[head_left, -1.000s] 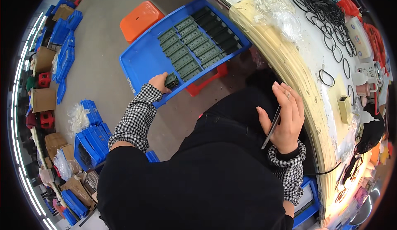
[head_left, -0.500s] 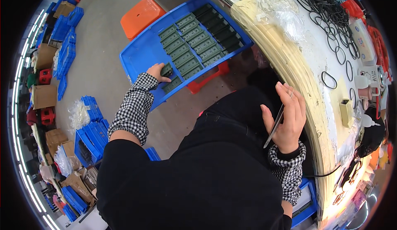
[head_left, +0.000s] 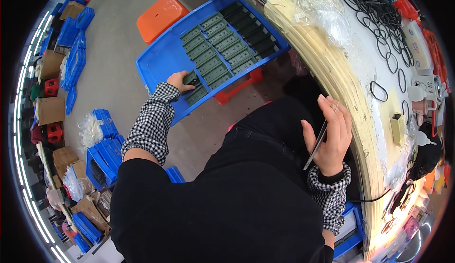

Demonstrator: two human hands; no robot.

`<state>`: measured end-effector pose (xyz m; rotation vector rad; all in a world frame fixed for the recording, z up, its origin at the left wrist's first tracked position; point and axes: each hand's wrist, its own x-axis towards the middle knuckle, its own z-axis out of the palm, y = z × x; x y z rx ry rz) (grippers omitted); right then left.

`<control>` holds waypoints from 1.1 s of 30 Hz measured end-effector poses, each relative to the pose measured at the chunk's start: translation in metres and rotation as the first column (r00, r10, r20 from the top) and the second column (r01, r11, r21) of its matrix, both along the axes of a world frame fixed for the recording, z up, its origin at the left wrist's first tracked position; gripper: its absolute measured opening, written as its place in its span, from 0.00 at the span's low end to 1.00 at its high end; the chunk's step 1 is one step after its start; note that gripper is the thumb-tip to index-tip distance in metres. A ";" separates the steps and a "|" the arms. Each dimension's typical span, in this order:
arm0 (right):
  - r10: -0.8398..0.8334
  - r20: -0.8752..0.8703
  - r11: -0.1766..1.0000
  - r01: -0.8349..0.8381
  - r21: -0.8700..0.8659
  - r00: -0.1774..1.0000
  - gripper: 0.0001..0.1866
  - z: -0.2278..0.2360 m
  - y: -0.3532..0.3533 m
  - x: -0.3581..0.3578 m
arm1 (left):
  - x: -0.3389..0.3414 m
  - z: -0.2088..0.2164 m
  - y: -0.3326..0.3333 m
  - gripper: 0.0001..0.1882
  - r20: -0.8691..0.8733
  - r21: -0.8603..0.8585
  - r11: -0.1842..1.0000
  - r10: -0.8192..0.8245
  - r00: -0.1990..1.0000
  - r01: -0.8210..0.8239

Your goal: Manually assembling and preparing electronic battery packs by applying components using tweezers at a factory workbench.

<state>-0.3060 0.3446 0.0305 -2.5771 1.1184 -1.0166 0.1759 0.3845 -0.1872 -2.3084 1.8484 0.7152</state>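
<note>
My left hand [head_left: 177,81] reaches into a shallow blue plastic tray [head_left: 156,69] and grips a small dark green plastic piece [head_left: 190,79] between thumb and fingers. That piece sits tilted at the near end of a row, beside another green piece [head_left: 196,95]. Rows of similar green rectangular pieces [head_left: 208,63] lie side by side in the tray, with a darker row [head_left: 246,28] along its far right side. Near the bench edge, my right hand [head_left: 332,140] is held with fingers stretched, slim metal tweezers [head_left: 316,145] lodged across its palm and fingers.
An orange stool [head_left: 161,17] stands beyond the tray, and a red support [head_left: 239,87] shows below it. The white-topped bench [head_left: 360,59] curves along my right, bearing black rubber rings [head_left: 378,91], clear plastic bags [head_left: 327,21] and a small bottle [head_left: 422,139]. Blue crates [head_left: 104,161] and cardboard boxes [head_left: 51,110] stand at left.
My left hand has shifted very slightly, its fingers drawn closer round the green piece. My right hand with the tweezers is almost unmoved.
</note>
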 end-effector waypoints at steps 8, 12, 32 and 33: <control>-0.026 -0.030 1.000 0.026 -0.016 0.999 0.26 0.000 0.001 -0.004 | 0.041 -0.010 -0.017 0.38 -0.143 0.092 0.967 0.249 0.958 -0.237; -0.013 -0.028 1.000 0.013 -0.010 1.000 0.25 -0.002 0.000 -0.003 | 0.048 -0.024 -0.018 0.40 0.037 0.030 0.995 0.095 0.995 -0.096; -0.037 0.001 0.999 0.037 0.024 0.999 0.26 0.001 -0.005 -0.008 | 0.058 -0.073 0.036 0.34 -0.532 0.462 0.411 0.838 0.126 -0.786; -0.050 0.008 0.999 0.050 0.020 0.999 0.26 0.001 -0.004 -0.012 | 0.051 -0.070 0.022 0.33 -0.463 0.381 0.392 0.865 0.194 -0.837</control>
